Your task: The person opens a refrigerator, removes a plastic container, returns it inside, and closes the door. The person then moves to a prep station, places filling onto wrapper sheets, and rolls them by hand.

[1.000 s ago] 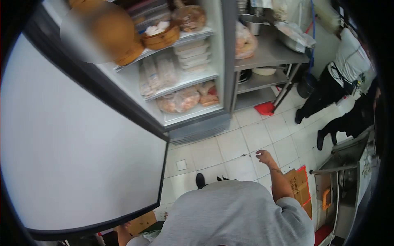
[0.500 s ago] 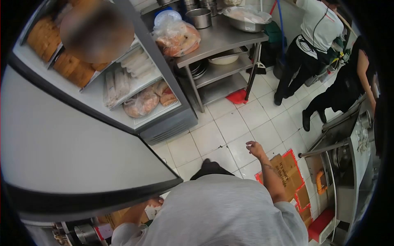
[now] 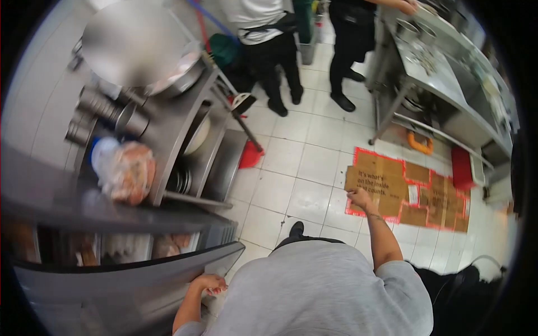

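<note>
The refrigerator door (image 3: 143,291) stands partly open at the lower left, beside the wearer's body, its dark-edged rim slanting across the view. The left hand (image 3: 208,284) is just beside this door, its fingers bent inward; contact with the door, and whether the fingers are apart or together, cannot be told. Behind the door, blurred bagged food (image 3: 126,245) lies on shelves in the refrigerator (image 3: 73,215). The right hand (image 3: 358,197) is held out over flattened cardboard (image 3: 384,168), fingers curled; whether their tips meet cannot be told. The cardboard, edged with red tape and printed in dark lettering, lies on the white tiled floor (image 3: 302,157). Beyond the refrigerator, a steel table (image 3: 182,120) bears a clear plastic bag (image 3: 133,171) of pinkish food, a steel pot (image 3: 133,120) and a wide metal bowl (image 3: 193,78). A red dustpan (image 3: 250,155) lies near the table's leg. Two persons in dark trousers, one in a white top (image 3: 260,14), the other at right (image 3: 352,42), stand near a steel counter (image 3: 443,84).
</note>
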Tool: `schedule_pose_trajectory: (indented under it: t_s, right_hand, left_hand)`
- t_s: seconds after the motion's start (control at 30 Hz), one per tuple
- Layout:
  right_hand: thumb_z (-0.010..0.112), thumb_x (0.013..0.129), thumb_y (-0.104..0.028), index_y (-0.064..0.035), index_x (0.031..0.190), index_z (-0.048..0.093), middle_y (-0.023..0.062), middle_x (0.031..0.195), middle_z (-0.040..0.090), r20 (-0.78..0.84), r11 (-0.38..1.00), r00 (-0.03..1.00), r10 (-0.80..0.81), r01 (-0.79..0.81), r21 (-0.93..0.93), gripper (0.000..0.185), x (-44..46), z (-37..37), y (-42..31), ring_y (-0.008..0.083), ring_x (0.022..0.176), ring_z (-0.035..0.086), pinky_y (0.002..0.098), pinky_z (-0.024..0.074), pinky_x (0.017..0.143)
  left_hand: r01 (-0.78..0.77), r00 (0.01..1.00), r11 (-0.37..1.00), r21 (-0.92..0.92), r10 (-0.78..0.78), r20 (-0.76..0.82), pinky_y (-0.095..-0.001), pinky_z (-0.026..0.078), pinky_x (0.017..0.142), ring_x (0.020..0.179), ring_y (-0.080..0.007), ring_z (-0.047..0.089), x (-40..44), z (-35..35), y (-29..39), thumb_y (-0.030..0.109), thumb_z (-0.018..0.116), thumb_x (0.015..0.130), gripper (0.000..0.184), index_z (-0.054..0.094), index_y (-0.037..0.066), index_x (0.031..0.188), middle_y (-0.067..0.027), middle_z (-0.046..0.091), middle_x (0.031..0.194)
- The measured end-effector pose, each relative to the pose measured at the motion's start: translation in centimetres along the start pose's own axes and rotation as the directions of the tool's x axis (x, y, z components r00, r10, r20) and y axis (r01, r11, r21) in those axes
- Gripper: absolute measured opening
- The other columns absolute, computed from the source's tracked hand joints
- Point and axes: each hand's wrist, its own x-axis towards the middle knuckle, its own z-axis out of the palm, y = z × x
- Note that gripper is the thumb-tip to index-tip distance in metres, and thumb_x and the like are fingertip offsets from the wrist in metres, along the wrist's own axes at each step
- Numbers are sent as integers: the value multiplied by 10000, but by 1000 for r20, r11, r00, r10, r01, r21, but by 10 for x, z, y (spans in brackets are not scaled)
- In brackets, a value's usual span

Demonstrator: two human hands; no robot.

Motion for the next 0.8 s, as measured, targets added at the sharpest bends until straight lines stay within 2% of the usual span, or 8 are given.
schedule_pose_trajectory:
  t_s: [0.17,0.3,0.37,0.47,0.53,0.63,0.7,0.8]
  right_hand:
    - [611,811,-199,-33,1088,643,74,775,642,-180,899,911,371,-303,317,325,-43,-21,97,174,580,631,298,491,474]
    - [607,803,-178,-43,1051,644,58,758,632,-177,802,818,548,-454,389,284,-106,-28,156,180,559,626,297,476,439]
    - [605,795,-171,-44,1034,649,57,750,631,-166,749,764,623,-522,408,274,-125,-32,183,179,552,625,302,478,438]
    - [594,786,-167,-48,1007,660,58,735,631,-104,724,751,652,-576,379,260,-149,-61,196,176,544,624,308,479,438]
    - [595,783,-163,-49,1015,665,72,744,646,-180,734,753,633,-510,448,268,-142,-85,217,180,550,634,308,479,433]
    - [613,806,-183,-65,1027,669,90,754,668,-281,756,765,580,-376,536,257,-115,-121,270,188,563,653,310,483,430]
    - [623,813,-196,-65,1040,669,91,758,664,-288,746,758,585,-364,558,266,-97,-154,290,185,576,651,307,483,438]
    - [627,819,-187,-44,1031,672,100,741,656,-249,744,757,604,-424,517,259,-93,-207,305,168,581,645,297,489,457]
  left_hand:
    - [101,991,948,-301,-122,-50,-353,490,723,788,-142,572,10,-100,-58,404,649,838,314,607,108,935,-6,594,847]
    - [218,976,881,-419,-206,73,-387,505,764,815,-163,602,28,-138,-78,336,688,837,264,604,105,934,-28,610,843]
    - [281,939,867,-411,-338,-71,-397,514,791,846,-183,620,23,-143,-74,237,709,829,218,605,85,944,-59,625,864]
    - [437,856,734,-520,-517,-10,-391,534,712,778,-202,630,17,-156,-62,194,722,819,218,608,43,927,-91,631,825]
    - [369,815,817,-443,-514,-268,-369,521,674,748,-170,622,25,-181,-41,272,692,804,260,638,27,872,-76,651,810]
    - [305,707,906,-294,-423,-567,-379,515,531,578,-209,591,34,-192,96,232,689,841,251,605,-4,857,-95,591,684]
    - [105,744,945,-310,-281,-606,-366,508,533,580,-196,586,74,-204,182,247,684,833,241,609,21,860,-79,584,688]
    - [-126,909,978,-169,45,-415,-373,526,553,596,-197,593,123,-190,325,233,681,816,182,606,87,894,-69,608,724]
